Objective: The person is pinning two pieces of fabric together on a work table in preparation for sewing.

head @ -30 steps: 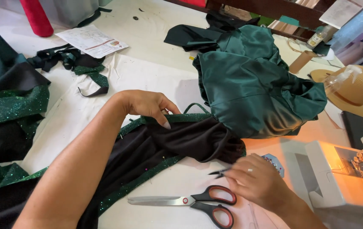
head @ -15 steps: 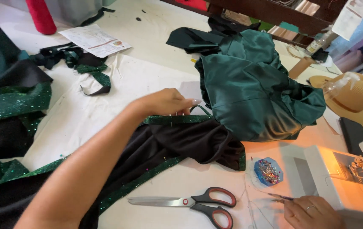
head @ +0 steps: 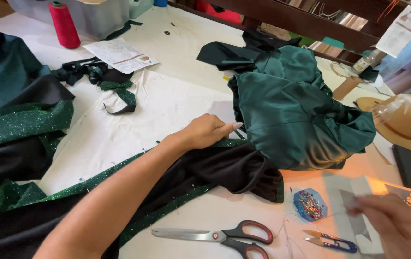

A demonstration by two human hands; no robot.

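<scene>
Left hand point(head: 205, 132) lies flat, palm down, fingers extended and holding nothing, pressing on the upper edge of the black fabric point(head: 224, 168) where its green glitter trim point(head: 95, 180) runs. Right hand point(head: 397, 228) is blurred at the near right; it appears to pinch a small pale piece, but the closure of the fingers cannot be told.

Relation: the black fabric lies directly under and near-right of the left hand. Its long axis runs from the near left, up and rightward, to a gathered end beside the satin heap. The left hand is on it; the right hand is well apart, over at the right.

Materials: black cloth is matte and soft, bunched in folds at its right end, with pins along the trim. Dark green satin garment point(head: 296, 115), glossy and crumpled, sits just beyond the left fingertips. Scissors point(head: 220, 236), steel blades with red-and-black handles, lie near, parallel to the table's point(head: 176, 57) edge. Blue thread snips point(head: 330, 241) and a blue pin dish point(head: 309, 205) lie between fabric and right hand.
</scene>
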